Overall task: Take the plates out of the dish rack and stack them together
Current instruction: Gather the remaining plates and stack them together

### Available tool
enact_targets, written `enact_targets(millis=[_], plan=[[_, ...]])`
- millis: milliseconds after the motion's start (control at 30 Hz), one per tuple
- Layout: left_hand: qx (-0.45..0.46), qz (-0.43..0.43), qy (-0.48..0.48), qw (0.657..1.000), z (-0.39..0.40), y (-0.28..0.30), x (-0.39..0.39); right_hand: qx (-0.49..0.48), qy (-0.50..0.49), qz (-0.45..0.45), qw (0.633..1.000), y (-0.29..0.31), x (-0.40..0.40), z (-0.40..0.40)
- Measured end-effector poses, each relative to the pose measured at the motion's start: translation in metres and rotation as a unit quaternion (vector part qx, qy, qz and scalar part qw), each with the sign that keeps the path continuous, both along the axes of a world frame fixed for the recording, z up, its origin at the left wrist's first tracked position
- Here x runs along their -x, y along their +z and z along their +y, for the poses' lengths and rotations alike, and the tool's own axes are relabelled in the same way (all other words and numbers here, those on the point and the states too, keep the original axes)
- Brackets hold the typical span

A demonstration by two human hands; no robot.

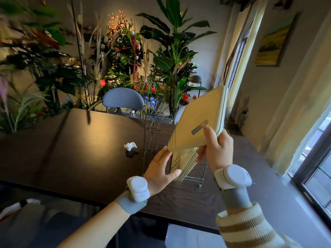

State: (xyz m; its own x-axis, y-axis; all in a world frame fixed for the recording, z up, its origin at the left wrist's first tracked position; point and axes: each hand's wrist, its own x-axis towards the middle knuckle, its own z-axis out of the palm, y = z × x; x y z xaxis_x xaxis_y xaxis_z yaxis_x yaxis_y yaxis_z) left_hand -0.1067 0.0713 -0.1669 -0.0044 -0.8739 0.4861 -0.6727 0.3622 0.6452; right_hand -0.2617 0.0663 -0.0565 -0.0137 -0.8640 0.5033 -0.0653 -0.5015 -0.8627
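I have my right hand (217, 147) clamped on a pale yellow square plate (198, 120), thumb on the upturned underside and the other fingers (200, 154) curled beneath its lower edge. The plate is lifted clear and tilted, its far corner pointing up toward the window (315, 165). A grey rectangular sticker (199, 127) sits just beyond my thumb tip; it is too blurred for me to read any writing on it.

My left hand (159, 169) is spread flat and loose, grasping nothing, with its fingertips against the lower left corner of the lifted plate and the thumb resting on the near edge of the remaining plates (184, 162). Those stand upright on edge in the wire dish rack (154, 133), directly below my right fingers and touching the left thumb.

The rack sits on the dark wood counter (80, 149). Left of my left fingers, well apart from them, lies a crumpled white tissue (130, 146). Past the rack, beyond the counter's far edge, I see a grey chair (123, 100) and a small bottle cap (132, 111) just beside it, with a dense bank of plants (125, 51) behind. A painting (274, 45) hangs on the wall above my right fingers. Each wrist carries a white tracker; the right one (232, 177) sits above a striped sleeve (250, 228).
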Motion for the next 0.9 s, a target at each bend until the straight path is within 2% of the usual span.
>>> enact_targets(millis=[200,367,500,767,900], plan=[[0.041,0.024,0.034,0.998,0.005,-0.002,0.002,-0.011,-0.007,-0.016,1.0,0.003,0.009,0.0],[0.04,0.024,0.013,0.999,0.005,0.0,0.004,0.004,-0.02,0.032,0.999,0.007,0.016,0.001],[0.052,-0.016,-0.028,0.998,0.005,-0.001,0.01,-0.022,-0.019,0.09,0.996,0.005,0.015,-0.002],[0.086,-0.096,0.02,0.991,-0.001,-0.009,0.008,-0.057,-0.02,0.181,0.982,-0.016,-0.001,-0.007],[0.079,-0.071,0.008,0.994,0.001,-0.006,0.01,-0.053,-0.044,0.186,0.98,-0.014,-0.005,-0.01]])
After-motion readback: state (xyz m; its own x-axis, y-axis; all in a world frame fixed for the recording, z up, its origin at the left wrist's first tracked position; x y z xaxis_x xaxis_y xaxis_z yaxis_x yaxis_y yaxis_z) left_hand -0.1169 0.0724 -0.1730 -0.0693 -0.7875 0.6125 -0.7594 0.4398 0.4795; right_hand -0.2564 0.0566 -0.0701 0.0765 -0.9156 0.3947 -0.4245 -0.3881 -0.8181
